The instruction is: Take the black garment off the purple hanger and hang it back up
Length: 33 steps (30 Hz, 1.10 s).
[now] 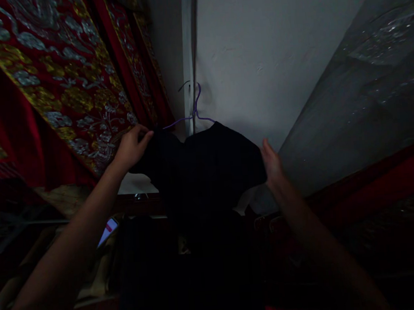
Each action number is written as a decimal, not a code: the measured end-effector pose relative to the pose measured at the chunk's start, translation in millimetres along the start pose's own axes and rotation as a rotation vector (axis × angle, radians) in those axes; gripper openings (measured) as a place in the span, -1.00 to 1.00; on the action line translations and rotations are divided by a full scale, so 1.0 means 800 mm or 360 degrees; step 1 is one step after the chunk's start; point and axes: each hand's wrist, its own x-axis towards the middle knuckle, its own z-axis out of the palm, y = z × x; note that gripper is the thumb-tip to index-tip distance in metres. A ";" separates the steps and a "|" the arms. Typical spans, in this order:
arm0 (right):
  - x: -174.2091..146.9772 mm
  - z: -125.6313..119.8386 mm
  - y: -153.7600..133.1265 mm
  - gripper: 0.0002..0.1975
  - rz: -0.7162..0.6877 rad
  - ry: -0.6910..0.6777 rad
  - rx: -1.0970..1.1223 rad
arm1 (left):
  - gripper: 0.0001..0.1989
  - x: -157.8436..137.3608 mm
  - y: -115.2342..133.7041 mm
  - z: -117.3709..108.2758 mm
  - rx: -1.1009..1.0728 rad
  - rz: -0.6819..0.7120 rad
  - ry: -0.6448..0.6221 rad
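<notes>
A dark short-sleeved garment [208, 169] hangs on a purple wire hanger [197, 103] against a narrow upright strip of the wall. My left hand [133, 143] pinches the cloth at the shoulder on the left side, thumb and fingers closed together. At the sleeve edge on the right is my right hand [272, 162], its thumb pointing up. Its other fingers are hidden behind the sleeve, so I cannot see how firmly they hold the cloth. The lower part of the garment merges into darkness.
Red cloths with gold and silver embroidery [82, 97] hang on the left. A plastic-covered surface [359, 97] slants along the right, beside the pale wall [256, 43]. A lit phone [108, 231] lies low on the left. Dark red fabric [379, 190] is at the lower right.
</notes>
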 end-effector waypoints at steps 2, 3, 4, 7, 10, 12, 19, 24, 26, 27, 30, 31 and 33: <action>-0.003 -0.010 -0.001 -0.38 0.0123 -0.0019 0.0065 | -0.74 0.002 0.006 0.003 -0.0006 0.0016 0.0028; -0.002 -0.014 -0.003 -0.43 0.0172 -0.0027 0.0061 | -0.75 0.005 0.012 0.005 -0.0009 0.0049 0.0061; -0.001 -0.017 -0.007 -0.49 0.0185 -0.0012 0.0024 | -0.76 0.009 0.020 0.006 -0.0016 0.0094 0.0102; 0.005 -0.020 -0.020 -0.60 0.0059 0.0148 -0.0113 | -0.75 0.019 0.053 0.007 -0.0064 0.0281 0.0177; 0.005 -0.016 -0.028 -0.64 -0.0059 0.0340 -0.0136 | -0.68 0.018 0.086 0.000 -0.0153 0.0509 0.0103; 0.002 -0.011 -0.029 -0.66 -0.0086 0.0407 -0.0146 | -0.66 0.010 0.102 -0.006 -0.0231 0.0596 0.0065; -0.036 0.032 -0.050 -0.67 -0.0033 0.0495 -0.0072 | -0.60 -0.024 0.116 -0.013 -0.0851 0.0172 -0.0127; -0.113 0.091 -0.099 -0.64 -0.0166 -0.0542 -0.0251 | -0.55 -0.051 0.136 -0.025 -0.1497 -0.0331 -0.0622; -0.130 0.106 -0.108 -0.56 -0.0185 -0.1297 -0.0298 | -0.63 -0.069 0.144 -0.039 -0.1644 -0.0545 -0.0802; -0.131 0.110 -0.106 -0.56 -0.0192 -0.1544 -0.0284 | -0.67 -0.079 0.145 -0.048 -0.1651 -0.0655 -0.0886; -0.110 0.105 -0.083 -0.67 -0.0286 -0.1457 -0.0234 | -0.70 -0.107 0.142 -0.083 -0.1447 -0.0912 -0.1258; -0.098 0.100 -0.072 -0.70 -0.0330 -0.1211 -0.0260 | -0.70 -0.115 0.139 -0.096 -0.1323 -0.0934 -0.1403; -0.071 0.090 -0.048 -0.67 -0.0396 -0.0657 -0.0378 | -0.70 -0.125 0.136 -0.122 -0.1020 -0.0814 -0.1359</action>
